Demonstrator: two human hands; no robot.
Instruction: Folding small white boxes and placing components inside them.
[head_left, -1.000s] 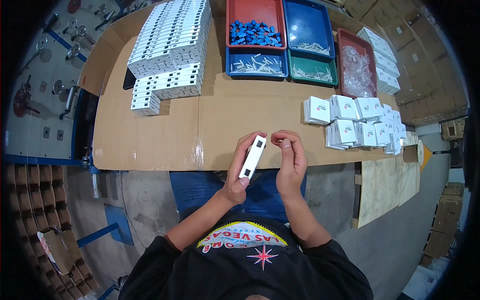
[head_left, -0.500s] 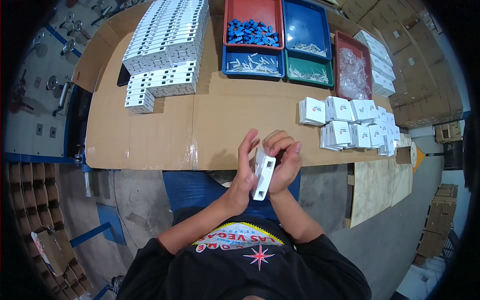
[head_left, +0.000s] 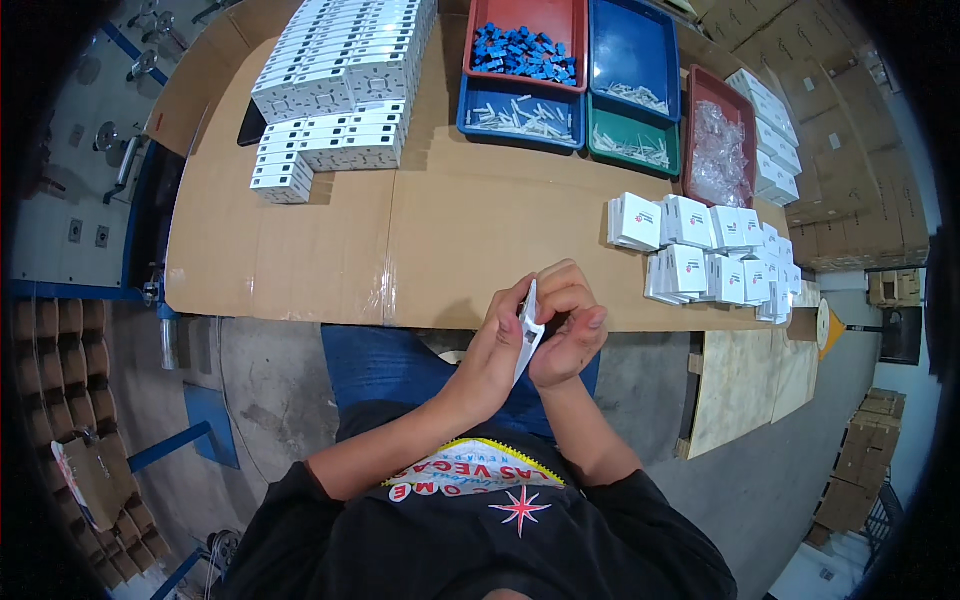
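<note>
In front of my body, just over the table's near edge, I have a small, thin white box (head_left: 529, 345) with a dark square mark on its narrow side. My left hand (head_left: 489, 358) has it between thumb and fingers from the left. Curled fingers of my right hand (head_left: 567, 330) press on the box's upper right side. A pointed white edge, perhaps a flap, sticks up between the hands. The fingertips hide much of the box, and whether anything is inside cannot be seen.
White boxes (head_left: 345, 85) stand in stacked rows at the back left. Trays hold blue parts (head_left: 522, 54), white plugs (head_left: 520, 116), screw-like pieces (head_left: 632, 148) and clear plastic bags (head_left: 720, 150). Small white packets (head_left: 688, 268) stand in groups on the cardboard-covered table (head_left: 290, 255) at right.
The box has turned so its narrow side faces me less, and a pointed edge now shows at its top. My left fingers have closed in around it. The whole view has shifted slightly.
</note>
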